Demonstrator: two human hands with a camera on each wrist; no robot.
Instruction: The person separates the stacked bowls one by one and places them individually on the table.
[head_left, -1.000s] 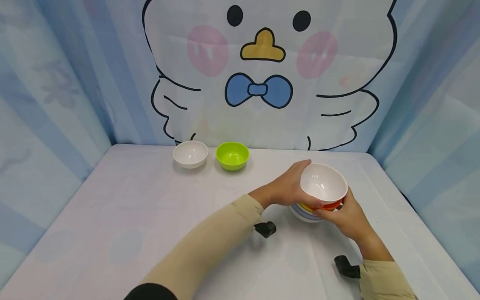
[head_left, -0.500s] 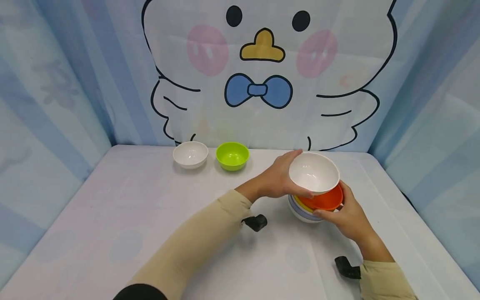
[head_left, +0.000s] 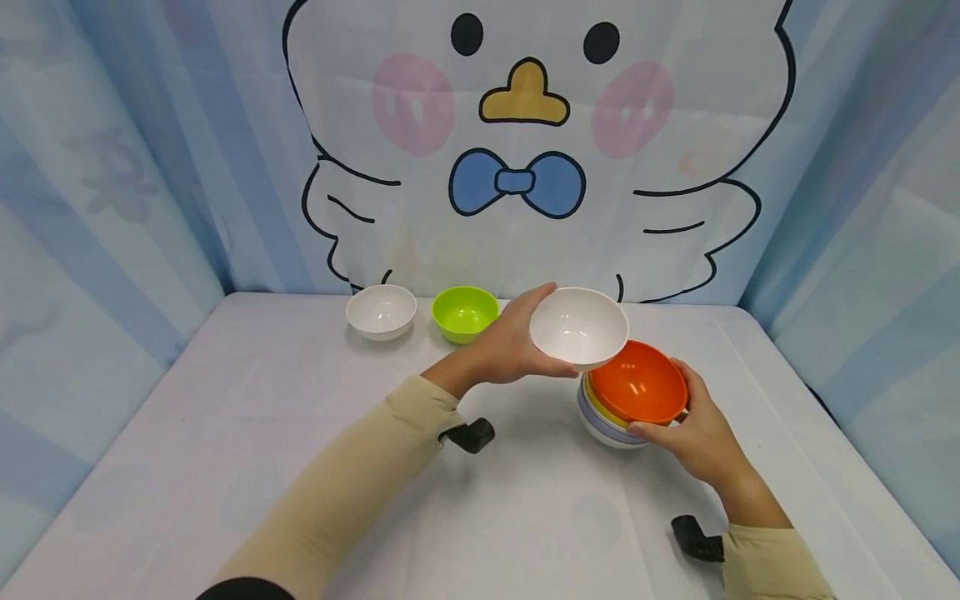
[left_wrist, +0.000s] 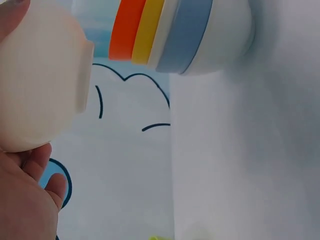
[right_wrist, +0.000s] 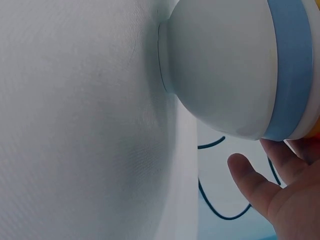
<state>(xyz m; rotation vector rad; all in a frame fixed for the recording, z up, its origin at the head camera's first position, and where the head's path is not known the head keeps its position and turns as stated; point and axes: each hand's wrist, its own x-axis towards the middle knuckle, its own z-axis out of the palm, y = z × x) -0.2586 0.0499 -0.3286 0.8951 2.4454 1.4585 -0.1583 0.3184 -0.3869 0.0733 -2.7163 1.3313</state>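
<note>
A white bowl (head_left: 579, 327) is raised in my left hand (head_left: 510, 342), which grips it by its left side, thumb at the near edge. In the left wrist view the same bowl (left_wrist: 42, 80) shows its outside and foot ring. To its lower right stands a stack of nested bowls, topped by an orange bowl (head_left: 639, 383). Below the orange come yellow, white and blue rims (left_wrist: 184, 37) over a white bowl (right_wrist: 225, 65) at the bottom. My right hand (head_left: 701, 429) holds the stack from the right, thumb in front and fingers behind near the orange rim.
On the white-covered table (head_left: 570, 517), another white bowl (head_left: 381, 312) and a green bowl (head_left: 459, 312) stand near the back edge, left of the hands. A cartoon-printed curtain (head_left: 517, 250) hangs right behind the table, with blue curtains at both sides.
My left hand has lifted the white bowl off the stack and carried it left and slightly back, uncovering the orange bowl. My right hand has stayed at the stack.
</note>
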